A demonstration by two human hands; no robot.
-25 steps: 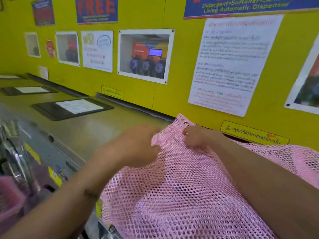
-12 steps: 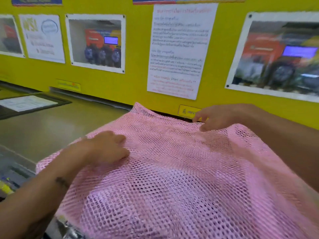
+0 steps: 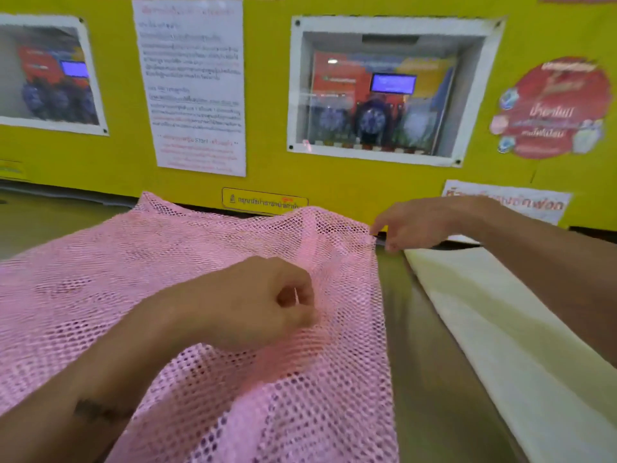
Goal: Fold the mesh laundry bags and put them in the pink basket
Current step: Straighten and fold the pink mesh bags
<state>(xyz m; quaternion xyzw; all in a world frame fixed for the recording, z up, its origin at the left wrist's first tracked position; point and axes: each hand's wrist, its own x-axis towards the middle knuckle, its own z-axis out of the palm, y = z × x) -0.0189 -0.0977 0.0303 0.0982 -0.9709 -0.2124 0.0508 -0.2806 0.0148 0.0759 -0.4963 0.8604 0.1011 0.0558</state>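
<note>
A pink mesh laundry bag [image 3: 140, 279] lies spread over the metal counter [image 3: 417, 345], from the left edge to the middle of the view. My left hand [image 3: 263, 302] rests on top of the mesh near its middle, fingers curled and pinching the net. My right hand [image 3: 410, 225] pinches the bag's far right corner close to the yellow wall. The pink basket is out of view.
A cream-white folded cloth [image 3: 500, 329] lies on the counter to the right of the bag, under my right forearm. The yellow wall [image 3: 267, 168] with posters, a paper notice [image 3: 193, 88] and a framed window [image 3: 384, 91] stands right behind the counter.
The view has swung to the right. My right hand slid along the far edge to the bag's right corner, and my left hand moved right across the mesh. The white cloth came into view.
</note>
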